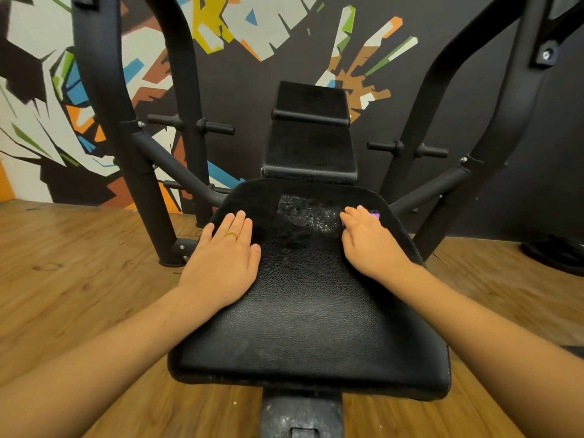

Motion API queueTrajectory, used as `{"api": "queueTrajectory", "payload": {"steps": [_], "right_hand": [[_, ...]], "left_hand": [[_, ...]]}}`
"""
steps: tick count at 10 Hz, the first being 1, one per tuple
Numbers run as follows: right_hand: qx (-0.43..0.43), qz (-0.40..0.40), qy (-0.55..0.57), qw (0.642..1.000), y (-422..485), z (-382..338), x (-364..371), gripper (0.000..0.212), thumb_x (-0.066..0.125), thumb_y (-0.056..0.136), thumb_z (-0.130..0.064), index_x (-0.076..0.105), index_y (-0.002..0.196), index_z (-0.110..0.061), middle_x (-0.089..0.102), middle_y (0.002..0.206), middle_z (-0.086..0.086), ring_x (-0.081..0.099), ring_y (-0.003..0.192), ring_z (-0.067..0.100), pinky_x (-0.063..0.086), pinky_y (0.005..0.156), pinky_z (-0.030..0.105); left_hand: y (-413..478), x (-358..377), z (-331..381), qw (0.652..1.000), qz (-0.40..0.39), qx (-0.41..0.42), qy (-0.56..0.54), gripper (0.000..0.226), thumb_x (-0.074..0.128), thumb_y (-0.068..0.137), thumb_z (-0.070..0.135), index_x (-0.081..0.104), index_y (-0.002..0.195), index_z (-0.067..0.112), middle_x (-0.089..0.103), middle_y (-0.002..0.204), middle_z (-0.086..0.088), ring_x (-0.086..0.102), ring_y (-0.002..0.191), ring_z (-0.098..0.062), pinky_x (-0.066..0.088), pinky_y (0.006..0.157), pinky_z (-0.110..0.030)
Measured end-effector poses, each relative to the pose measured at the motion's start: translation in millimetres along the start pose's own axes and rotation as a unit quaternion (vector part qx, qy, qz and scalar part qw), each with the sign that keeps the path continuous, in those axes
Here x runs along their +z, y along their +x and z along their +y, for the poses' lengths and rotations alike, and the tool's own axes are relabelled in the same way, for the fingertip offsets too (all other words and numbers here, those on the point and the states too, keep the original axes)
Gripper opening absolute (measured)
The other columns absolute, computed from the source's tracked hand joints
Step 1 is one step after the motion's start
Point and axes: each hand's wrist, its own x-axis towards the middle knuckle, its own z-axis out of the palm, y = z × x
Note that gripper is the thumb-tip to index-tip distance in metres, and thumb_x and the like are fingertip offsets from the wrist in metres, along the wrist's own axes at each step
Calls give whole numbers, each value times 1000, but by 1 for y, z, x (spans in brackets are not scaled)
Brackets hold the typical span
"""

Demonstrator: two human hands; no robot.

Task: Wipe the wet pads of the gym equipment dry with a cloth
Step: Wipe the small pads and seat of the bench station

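A black padded seat [303,314] of a gym machine fills the middle of the view. Near its far edge a patch of water drops [308,216] glistens. My left hand [226,254] lies flat on the seat's left side, fingers straight, a gold ring on one finger. My right hand [368,241] rests on the seat's far right part, just right of the wet patch, fingers curled over a purple cloth [375,213] of which only a small tip shows. Beyond the seat stands the black back pad [311,147], tilted away.
Black steel frame arms [126,121] rise on the left and another [493,121] on the right, with weight pegs [215,126] between them. A painted wall stands behind. Wooden floor [79,263] surrounds the machine. A dark base [556,254] sits at the right.
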Motion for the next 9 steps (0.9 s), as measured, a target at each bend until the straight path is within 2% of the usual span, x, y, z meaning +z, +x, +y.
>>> {"api": "queueTrajectory", "payload": {"steps": [1,2,3,4,5,7,8,9], "right_hand": [[-29,4,24,999,-43,-8,-3,28,44,99,-9,59,121,-1,55,121,8,47,116,26,42,103,38],[-38,-6,40,998,-51,-5,-2,27,45,99,-9,59,121,-3,56,123,7,46,118,26,41,105,38],[-31,-13,30,999,-22,-1,1,12,42,98,-9,54,98,-8,51,103,3,43,98,21,42,85,35],[-8,3,5,1000,14,7,7,11,41,99,-10,50,92,-9,50,99,7,43,94,22,41,86,40],[12,-12,-12,1000,36,8,10,16,41,102,-13,54,103,-3,51,107,10,45,102,25,36,86,33],[-6,-1,-1,1000,1,-3,3,14,40,100,-10,53,96,-7,50,99,7,44,93,23,42,87,42],[-13,-7,11,1000,-28,-13,-4,21,41,101,-11,58,110,-4,54,110,8,47,104,26,43,95,41],[-28,-13,25,999,-57,-23,-7,37,45,103,-13,55,137,-1,53,140,12,42,135,31,24,118,31]], "left_hand": [[-1,0,0,1000,2,0,-1,64,12,106,44,19,161,12,15,168,-6,11,156,-20,12,126,-44],[-1,0,1,1000,5,-1,2,66,10,104,45,20,161,12,16,168,-6,12,156,-20,13,126,-44],[-1,-1,1,1000,-2,-4,1,62,18,107,43,18,161,13,14,169,-5,10,156,-19,12,126,-44],[-1,-1,2,1000,-1,-4,4,63,15,107,44,18,161,14,15,169,-5,10,156,-19,12,127,-44],[0,-1,2,1000,-5,-4,-2,62,17,107,44,18,161,14,14,169,-5,9,156,-19,10,127,-43],[0,-3,1,1000,-7,-2,-9,62,19,107,43,16,162,14,12,169,-4,7,156,-19,10,127,-42],[0,-2,1,1000,-7,0,-12,61,19,107,43,17,162,14,13,169,-5,8,156,-19,9,127,-42],[-1,-2,2,1000,2,-3,-10,61,18,107,42,19,161,12,15,169,-6,10,156,-20,10,127,-42]]}}
